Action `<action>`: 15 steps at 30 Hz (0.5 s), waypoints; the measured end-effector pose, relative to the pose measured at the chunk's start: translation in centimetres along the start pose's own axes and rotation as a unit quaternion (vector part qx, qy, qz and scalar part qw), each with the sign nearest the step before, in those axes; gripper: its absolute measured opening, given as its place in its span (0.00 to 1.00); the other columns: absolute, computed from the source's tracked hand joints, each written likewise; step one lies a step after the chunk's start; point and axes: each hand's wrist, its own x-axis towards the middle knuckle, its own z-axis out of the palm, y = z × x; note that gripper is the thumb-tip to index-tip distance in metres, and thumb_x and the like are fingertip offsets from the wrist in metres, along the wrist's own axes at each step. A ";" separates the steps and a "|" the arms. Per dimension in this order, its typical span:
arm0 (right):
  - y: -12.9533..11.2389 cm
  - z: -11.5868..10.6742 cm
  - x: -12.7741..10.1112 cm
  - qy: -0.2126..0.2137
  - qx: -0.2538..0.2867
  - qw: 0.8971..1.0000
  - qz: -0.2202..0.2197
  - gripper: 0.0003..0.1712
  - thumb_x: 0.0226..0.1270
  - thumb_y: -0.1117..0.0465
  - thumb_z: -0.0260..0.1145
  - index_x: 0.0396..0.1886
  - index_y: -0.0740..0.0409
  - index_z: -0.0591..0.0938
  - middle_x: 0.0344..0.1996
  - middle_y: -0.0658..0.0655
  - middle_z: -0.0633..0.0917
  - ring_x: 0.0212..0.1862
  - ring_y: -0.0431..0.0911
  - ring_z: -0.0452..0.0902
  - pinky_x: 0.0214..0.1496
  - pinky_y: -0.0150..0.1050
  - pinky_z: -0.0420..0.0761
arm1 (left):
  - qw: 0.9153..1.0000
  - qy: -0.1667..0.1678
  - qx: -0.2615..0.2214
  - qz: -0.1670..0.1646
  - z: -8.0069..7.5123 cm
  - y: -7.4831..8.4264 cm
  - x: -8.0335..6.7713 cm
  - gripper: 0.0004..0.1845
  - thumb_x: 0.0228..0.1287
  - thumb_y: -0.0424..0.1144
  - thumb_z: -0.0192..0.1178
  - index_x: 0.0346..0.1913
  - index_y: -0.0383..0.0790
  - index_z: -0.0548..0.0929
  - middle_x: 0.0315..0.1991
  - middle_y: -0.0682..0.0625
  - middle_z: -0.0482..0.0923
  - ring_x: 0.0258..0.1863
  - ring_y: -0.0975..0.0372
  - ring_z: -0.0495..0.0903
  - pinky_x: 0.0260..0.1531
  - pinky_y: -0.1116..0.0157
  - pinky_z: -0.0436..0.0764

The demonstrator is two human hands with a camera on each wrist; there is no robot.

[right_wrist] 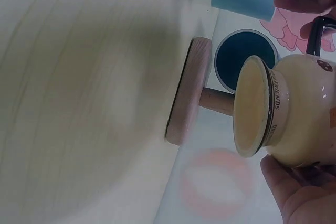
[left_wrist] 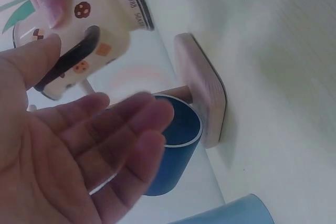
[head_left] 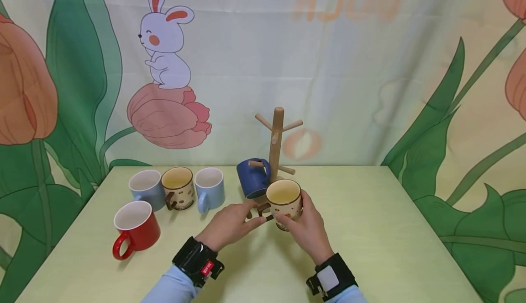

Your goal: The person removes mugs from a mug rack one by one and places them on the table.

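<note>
My right hand (head_left: 307,231) grips a cream mug with brown dots (head_left: 284,201) and holds it upright just above the table, in front of the wooden mug tree (head_left: 276,143). The mug's dark handle (left_wrist: 68,61) points toward my left hand (head_left: 237,220), which is open with straight fingers right beside it. A dark blue mug (head_left: 253,178) hangs on a low peg of the tree. In the right wrist view the cream mug (right_wrist: 302,114) sits between my fingers (right_wrist: 294,195), close to the tree's wooden base (right_wrist: 186,98).
Two light blue mugs (head_left: 145,188) (head_left: 209,188) and a second cream dotted mug (head_left: 178,188) stand in a row at the back left of the green table (head_left: 390,230). A red mug (head_left: 135,227) stands nearer, at the left. The tree's upper pegs are bare.
</note>
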 end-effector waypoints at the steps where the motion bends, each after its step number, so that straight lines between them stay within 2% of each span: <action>1: -0.1 0.1 0.0 -0.005 -0.003 1.000 -0.006 0.52 0.55 0.49 0.79 0.74 0.55 0.61 0.64 0.59 0.75 0.63 0.55 0.72 0.62 0.59 0.70 | 1.000 0.000 -0.002 0.011 0.0 0.0 0.0 0.22 0.70 0.54 0.59 0.58 0.42 0.80 0.38 0.49 0.83 0.37 0.59 0.81 0.35 0.58 0.80; 5: -0.3 0.3 -0.2 -0.019 -0.020 0.999 -0.026 0.52 0.55 0.52 0.79 0.74 0.57 0.61 0.65 0.60 0.73 0.65 0.55 0.70 0.64 0.59 0.69 | 0.999 -0.005 -0.002 0.051 0.0 0.1 0.0 0.18 0.71 0.48 0.60 0.55 0.42 0.82 0.33 0.53 0.83 0.32 0.63 0.79 0.31 0.61 0.78; 8: -0.3 0.4 -0.2 -0.026 -0.039 0.998 -0.041 0.51 0.55 0.54 0.79 0.74 0.59 0.62 0.66 0.62 0.72 0.66 0.56 0.70 0.64 0.59 0.69 | 0.998 -0.013 -0.001 0.067 0.2 0.1 -0.1 0.16 0.72 0.46 0.59 0.54 0.40 0.82 0.31 0.55 0.81 0.30 0.64 0.77 0.31 0.61 0.77; 11: -0.5 0.6 -0.4 -0.031 -0.062 0.996 -0.059 0.51 0.54 0.55 0.80 0.73 0.60 0.62 0.66 0.62 0.72 0.66 0.55 0.69 0.64 0.58 0.69 | 0.997 -0.020 -0.013 0.072 0.3 0.1 -0.3 0.11 0.72 0.44 0.59 0.47 0.40 0.82 0.27 0.56 0.77 0.26 0.64 0.74 0.28 0.62 0.74; 15: -0.6 0.8 -0.6 -0.025 -0.101 0.989 -0.105 0.51 0.53 0.56 0.81 0.72 0.62 0.63 0.65 0.62 0.72 0.65 0.55 0.70 0.63 0.56 0.71 | 0.996 -0.032 -0.049 0.069 0.5 0.1 -0.2 0.08 0.73 0.42 0.58 0.36 0.43 0.79 0.23 0.56 0.73 0.22 0.66 0.74 0.22 0.65 0.73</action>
